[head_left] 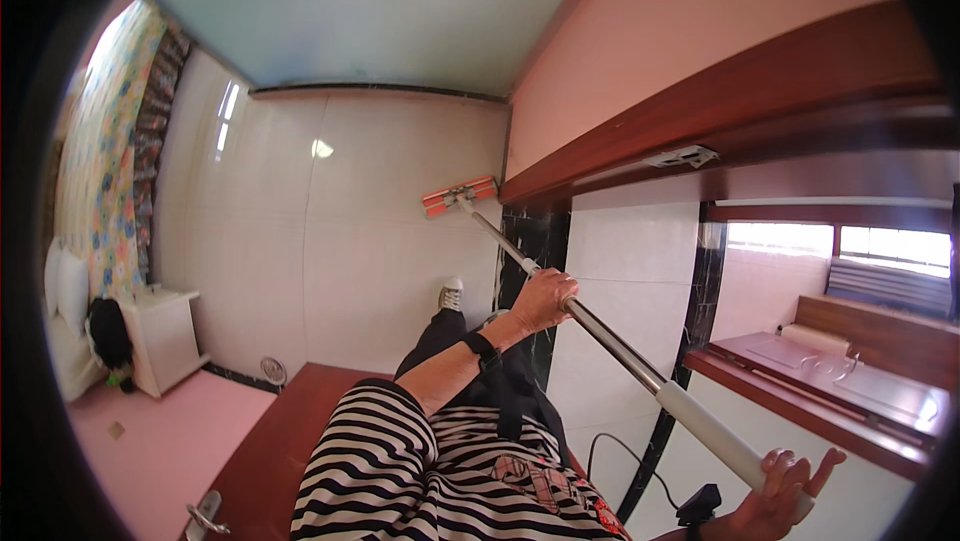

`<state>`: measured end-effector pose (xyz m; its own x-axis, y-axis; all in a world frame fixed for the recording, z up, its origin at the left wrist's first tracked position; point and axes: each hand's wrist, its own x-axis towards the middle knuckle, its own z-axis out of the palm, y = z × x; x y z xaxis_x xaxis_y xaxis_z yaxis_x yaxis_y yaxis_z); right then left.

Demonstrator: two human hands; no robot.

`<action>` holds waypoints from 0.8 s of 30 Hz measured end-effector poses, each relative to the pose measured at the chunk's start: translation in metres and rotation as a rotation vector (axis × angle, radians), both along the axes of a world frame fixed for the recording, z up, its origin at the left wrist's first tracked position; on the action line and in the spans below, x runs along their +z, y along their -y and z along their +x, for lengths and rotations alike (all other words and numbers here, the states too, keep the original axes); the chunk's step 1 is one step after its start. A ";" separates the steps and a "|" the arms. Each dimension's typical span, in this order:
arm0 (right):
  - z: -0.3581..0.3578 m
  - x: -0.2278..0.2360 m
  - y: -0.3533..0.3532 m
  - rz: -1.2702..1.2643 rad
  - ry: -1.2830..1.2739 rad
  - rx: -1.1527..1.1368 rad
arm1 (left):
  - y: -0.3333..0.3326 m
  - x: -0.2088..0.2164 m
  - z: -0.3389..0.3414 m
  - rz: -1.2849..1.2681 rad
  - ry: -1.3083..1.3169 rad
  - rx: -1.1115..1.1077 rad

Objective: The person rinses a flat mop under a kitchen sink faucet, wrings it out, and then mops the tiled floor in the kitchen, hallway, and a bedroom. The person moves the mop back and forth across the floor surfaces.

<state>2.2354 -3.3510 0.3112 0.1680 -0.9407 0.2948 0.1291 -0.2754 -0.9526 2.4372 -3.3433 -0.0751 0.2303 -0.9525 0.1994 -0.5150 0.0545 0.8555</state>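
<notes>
My left hand (543, 301) is wrapped round the metal pole of a flat mop (612, 341), partway down its length. At the lower right, my right hand (782, 486) grips the end of the pale grey handle, its fingers curled with one sticking out. The mop slants away to the far left. Its orange-and-grey flat head (460, 197) rests on the pale tiled floor (390, 231), close to the corner of the wooden door frame. A dark band circles my left wrist.
A dark stone threshold (530, 251) crosses the doorway beside a red-brown door frame (720, 91). The wooden door (270, 431) stands at the lower left. Further left are a white bedside cabinet (170, 336) and a floral curtain (105, 161). My shoe (452, 293) is near the threshold.
</notes>
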 end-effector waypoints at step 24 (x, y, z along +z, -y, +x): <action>0.007 -0.141 0.196 -0.149 -0.159 1.140 | 0.013 -0.070 0.026 0.032 0.197 1.075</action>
<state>2.2420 -3.5468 0.1698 0.9405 -0.1780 0.2894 0.2563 -0.1872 -0.9483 2.4635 -3.3565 -0.1450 0.9116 -0.2779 0.3031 -0.4084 -0.5263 0.7458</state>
